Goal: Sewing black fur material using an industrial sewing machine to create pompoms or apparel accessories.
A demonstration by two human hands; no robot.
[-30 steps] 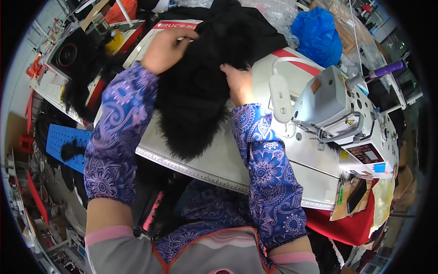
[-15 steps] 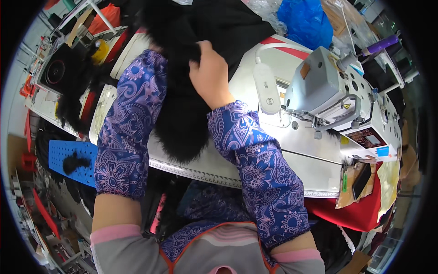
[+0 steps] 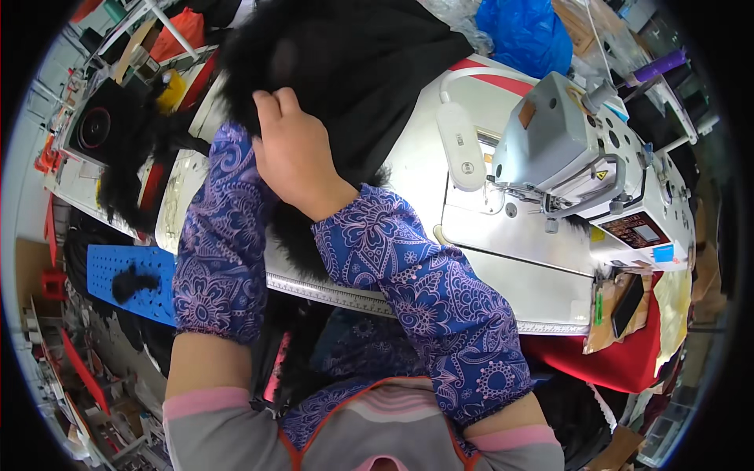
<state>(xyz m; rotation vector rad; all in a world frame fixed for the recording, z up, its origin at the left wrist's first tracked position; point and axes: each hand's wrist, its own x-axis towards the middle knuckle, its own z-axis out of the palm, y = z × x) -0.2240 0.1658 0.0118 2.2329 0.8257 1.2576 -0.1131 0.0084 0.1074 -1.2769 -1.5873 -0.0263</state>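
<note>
A black garment piece with smooth cloth and shaggy fur along its edge lies over the white sewing table. My right hand is on the fur at the left of the piece, its fingers bent and closed on the black material. My left forearm, in a blue paisley sleeve cover, runs up to the fur beside it. The left hand itself is hidden by the right hand and the black material. A faint brownish patch shows in the cloth above my right hand; I cannot tell what it is.
At the right stands a grey-white sewing machine with a white lamp beside its head. A dark phone lies near a red cloth. A blue plastic bag sits at the back, a perforated blue stool at the left.
My right hand has moved left across the fur toward my left arm. The fur edge under it has shifted, and my left hand has gone out of sight behind it.
</note>
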